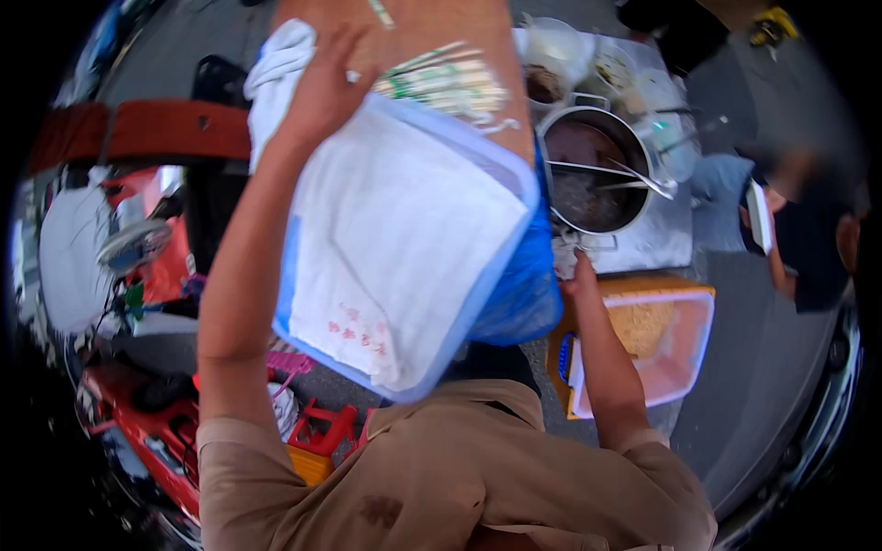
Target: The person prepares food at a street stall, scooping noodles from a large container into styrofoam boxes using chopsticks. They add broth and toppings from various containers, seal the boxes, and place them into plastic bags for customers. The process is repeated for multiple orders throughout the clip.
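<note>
- The left hand (322, 87) is raised high, fingers curled around the far edge of a white lid with a soft blue rim (400, 239); a white cloth (276, 78) bunches just left of that hand.
- The lid is flat, rectangular with rounded corners, tilted toward the camera; beneath its right edge shows the glossy blue tub (524, 285) it belongs to; a bundle of pale chopsticks (441, 83) lies just beyond the hand.
- The right hand (581, 274) reaches forward past the tub's right side; its fingers are hidden at the table (657, 243) edge, so I cannot tell whether they are spread or closed.
- Just above the right hand sits a round steel pot (593, 174) with dark broth and metal ladles (634, 174) across it; little room between pot rim and tub.
- Right of the right forearm a translucent pink bin (684, 354) with orange rim holds pale crumbs; grey pavement lies open beyond it.
- Left of the left arm, a red motorbike (138, 257) crowds close.
</note>
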Demonstrator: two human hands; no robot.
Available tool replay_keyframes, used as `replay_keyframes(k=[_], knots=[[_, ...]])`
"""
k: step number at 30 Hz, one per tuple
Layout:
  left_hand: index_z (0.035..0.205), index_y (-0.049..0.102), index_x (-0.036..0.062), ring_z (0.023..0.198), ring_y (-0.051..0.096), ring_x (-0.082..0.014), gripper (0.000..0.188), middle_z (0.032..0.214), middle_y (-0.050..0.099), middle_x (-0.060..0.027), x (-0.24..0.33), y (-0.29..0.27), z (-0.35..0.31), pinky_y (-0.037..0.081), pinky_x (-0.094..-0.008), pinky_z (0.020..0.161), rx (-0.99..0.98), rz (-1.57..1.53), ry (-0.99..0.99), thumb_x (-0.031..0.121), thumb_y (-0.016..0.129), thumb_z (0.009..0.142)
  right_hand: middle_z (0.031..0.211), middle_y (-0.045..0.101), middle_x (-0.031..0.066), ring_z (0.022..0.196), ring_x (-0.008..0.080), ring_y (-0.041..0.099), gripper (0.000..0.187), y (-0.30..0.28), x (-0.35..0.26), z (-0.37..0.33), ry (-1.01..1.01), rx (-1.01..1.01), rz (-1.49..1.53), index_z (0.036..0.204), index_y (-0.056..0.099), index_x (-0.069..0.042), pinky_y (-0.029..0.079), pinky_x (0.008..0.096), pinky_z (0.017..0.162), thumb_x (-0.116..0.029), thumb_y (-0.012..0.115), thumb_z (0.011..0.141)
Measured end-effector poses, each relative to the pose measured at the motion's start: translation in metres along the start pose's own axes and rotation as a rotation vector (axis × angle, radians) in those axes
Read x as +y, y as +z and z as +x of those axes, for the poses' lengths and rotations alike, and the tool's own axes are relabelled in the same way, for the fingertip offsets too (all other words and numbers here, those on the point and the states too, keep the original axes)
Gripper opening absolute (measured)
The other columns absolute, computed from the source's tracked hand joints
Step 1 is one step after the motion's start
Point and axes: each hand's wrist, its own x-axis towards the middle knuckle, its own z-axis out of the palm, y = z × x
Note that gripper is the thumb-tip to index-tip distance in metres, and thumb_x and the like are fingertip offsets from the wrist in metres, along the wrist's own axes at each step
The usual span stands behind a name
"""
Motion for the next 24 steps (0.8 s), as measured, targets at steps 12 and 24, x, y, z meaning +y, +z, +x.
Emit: replay_keyframes(k=[12,24], knots=[[0.115,0.067,-0.0012,0.085,0.075,-0.0191,0.025,0.089,0.074,-0.0096,-0.142,-0.385,-0.484,0.058,-0.0292,0.075,-0.169,-1.158,-1.050,0.020,0.060,0.102,0.128,0.066,0.0161,0.115,0.0301,0.065,0.036,0.021,0.017,-0.136,-0.310,0.009,-0.527,0.129,0.060,-0.002,0.055,0.0464,0.098,-0.021,0.045,0.102],[0.114,0.073,-0.0047,0.095,0.072,-0.0288,0.036,0.104,0.075,-0.0196,-0.806,-0.309,-0.688,0.056,-0.0406,0.080,0.417,-0.172,-1.313,0.023,0.064,0.093,0.103,0.065,0.0111,0.086,0.0265,0.068,0.026,0.075,0.275,-0.269,-0.202,0.750,-0.765,0.119,0.058,-0.005,0.059,0.0393,0.069,-0.023,0.048,0.104]])
